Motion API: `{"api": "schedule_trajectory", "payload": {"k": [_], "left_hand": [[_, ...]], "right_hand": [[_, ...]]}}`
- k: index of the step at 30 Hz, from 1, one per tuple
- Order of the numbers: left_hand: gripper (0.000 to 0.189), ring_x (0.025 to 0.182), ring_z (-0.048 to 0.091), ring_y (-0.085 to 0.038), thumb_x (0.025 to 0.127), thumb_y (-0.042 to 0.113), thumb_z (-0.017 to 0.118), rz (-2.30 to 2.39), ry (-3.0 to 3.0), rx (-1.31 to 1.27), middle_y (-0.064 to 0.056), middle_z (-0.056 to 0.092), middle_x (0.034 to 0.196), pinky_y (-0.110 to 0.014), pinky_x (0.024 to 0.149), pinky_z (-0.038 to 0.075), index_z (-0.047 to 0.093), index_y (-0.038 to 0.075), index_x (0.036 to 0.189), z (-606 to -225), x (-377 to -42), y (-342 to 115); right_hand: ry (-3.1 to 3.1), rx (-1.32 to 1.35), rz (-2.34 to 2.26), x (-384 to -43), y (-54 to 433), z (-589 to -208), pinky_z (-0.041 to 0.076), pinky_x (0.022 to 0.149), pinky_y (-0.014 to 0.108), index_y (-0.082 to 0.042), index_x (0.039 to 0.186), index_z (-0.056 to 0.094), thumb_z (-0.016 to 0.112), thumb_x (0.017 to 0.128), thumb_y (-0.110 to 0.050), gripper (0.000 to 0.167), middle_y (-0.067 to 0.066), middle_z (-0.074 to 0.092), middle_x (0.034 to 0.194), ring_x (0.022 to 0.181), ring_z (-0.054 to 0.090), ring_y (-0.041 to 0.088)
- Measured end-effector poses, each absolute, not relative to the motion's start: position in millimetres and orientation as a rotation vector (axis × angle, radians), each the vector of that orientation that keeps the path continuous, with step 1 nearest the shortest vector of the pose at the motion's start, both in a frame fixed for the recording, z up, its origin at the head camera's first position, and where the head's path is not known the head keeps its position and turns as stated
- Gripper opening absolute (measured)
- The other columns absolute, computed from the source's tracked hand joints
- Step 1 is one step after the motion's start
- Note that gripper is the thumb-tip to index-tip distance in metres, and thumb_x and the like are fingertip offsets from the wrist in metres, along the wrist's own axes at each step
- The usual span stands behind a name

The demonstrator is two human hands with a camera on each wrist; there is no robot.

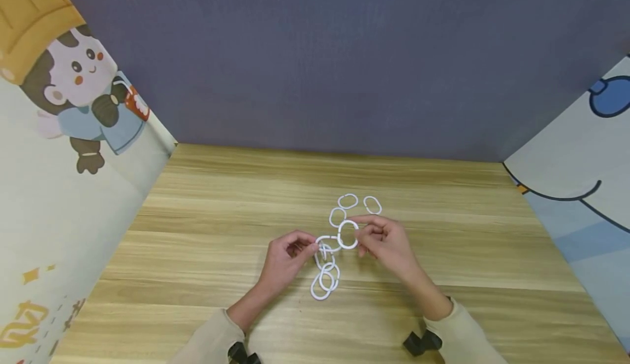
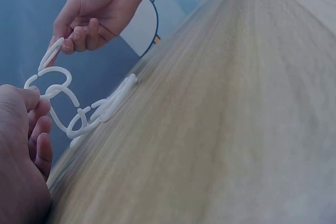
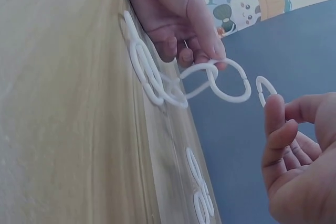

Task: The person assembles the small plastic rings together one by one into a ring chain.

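Note:
Beside the middle of the table, my left hand pinches the top link of a chain of white plastic links between thumb and forefinger. From there the chain hangs down, its lower links lying on the table. My right hand pinches a single white link, held up near the chain's top link. In the right wrist view a narrow gap shows between this single link and the chain. Small breaks in the rings are visible. Part of the top link hides behind the left thumb.
Three loose white links lie beyond the hands: one at the left, a middle link and a right link. The wooden table meets a dark blue panel at the back and printed walls at both sides.

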State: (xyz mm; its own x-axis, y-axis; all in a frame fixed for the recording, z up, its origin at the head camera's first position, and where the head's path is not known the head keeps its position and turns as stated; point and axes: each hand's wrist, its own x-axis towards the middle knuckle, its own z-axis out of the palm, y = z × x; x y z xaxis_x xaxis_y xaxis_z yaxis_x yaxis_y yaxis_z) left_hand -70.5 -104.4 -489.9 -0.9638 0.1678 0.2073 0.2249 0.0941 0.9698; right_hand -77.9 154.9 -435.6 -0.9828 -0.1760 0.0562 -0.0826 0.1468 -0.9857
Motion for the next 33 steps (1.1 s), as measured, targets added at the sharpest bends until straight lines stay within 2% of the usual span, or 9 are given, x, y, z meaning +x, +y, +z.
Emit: {"api": "schedule_trajectory", "payload": {"k": [7, 13, 23, 29, 33], "left_hand": [[0.009, 0.078, 0.065, -0.007, 0.097, 0.004, 0.084, -2.048, -2.294, -0.422, -0.012, 0.079, 0.094, -0.020, 0.071, 0.056, 0.081, 0.000, 0.104, -487, -69, -105], [0.010, 0.078, 0.065, -0.007, 0.097, 0.004, 0.084, -2.055, -2.296, -0.423, -0.014, 0.078, 0.094, -0.020, 0.071, 0.056, 0.080, -0.001, 0.105, -488, -70, -105], [0.010, 0.078, 0.065, -0.007, 0.097, 0.004, 0.084, -2.033, -2.296, -0.427, -0.013, 0.079, 0.094, -0.021, 0.072, 0.056, 0.081, 0.000, 0.105, -487, -74, -103], [0.009, 0.078, 0.065, -0.007, 0.097, 0.004, 0.084, -2.023, -2.295, -0.411, -0.012, 0.079, 0.093, -0.021, 0.071, 0.055, 0.082, 0.001, 0.105, -489, -79, -100], [0.009, 0.078, 0.065, -0.007, 0.097, 0.004, 0.084, -2.017, -2.291, -0.404, -0.013, 0.079, 0.093, -0.020, 0.071, 0.055, 0.082, 0.001, 0.105, -490, -82, -99]], "right_hand": [[2.325, -0.349, -1.972, -74, 149, -436, 0.045, 0.045, 0.021, 0.011, 0.128, 0.072, 0.070, 0.098, 0.013, 0.031, 0.023, 0.073, 0.080, 0.056, 0.066, 0.020], [2.305, -0.319, -1.955, -72, 143, -437, 0.046, 0.046, 0.020, 0.011, 0.130, 0.072, 0.072, 0.099, 0.009, 0.031, 0.031, 0.071, 0.083, 0.057, 0.066, 0.017], [2.320, -0.309, -1.909, -77, 142, -438, 0.050, 0.047, 0.024, 0.010, 0.130, 0.072, 0.073, 0.099, 0.008, 0.031, 0.032, 0.071, 0.084, 0.057, 0.066, 0.018], [2.307, -0.331, -1.910, -86, 145, -441, 0.052, 0.048, 0.023, 0.011, 0.129, 0.072, 0.074, 0.099, 0.008, 0.030, 0.033, 0.070, 0.085, 0.057, 0.065, 0.014], [2.309, -0.345, -1.906, -92, 147, -443, 0.054, 0.049, 0.024, 0.011, 0.129, 0.073, 0.075, 0.099, 0.009, 0.030, 0.029, 0.071, 0.084, 0.057, 0.066, 0.014]]}}
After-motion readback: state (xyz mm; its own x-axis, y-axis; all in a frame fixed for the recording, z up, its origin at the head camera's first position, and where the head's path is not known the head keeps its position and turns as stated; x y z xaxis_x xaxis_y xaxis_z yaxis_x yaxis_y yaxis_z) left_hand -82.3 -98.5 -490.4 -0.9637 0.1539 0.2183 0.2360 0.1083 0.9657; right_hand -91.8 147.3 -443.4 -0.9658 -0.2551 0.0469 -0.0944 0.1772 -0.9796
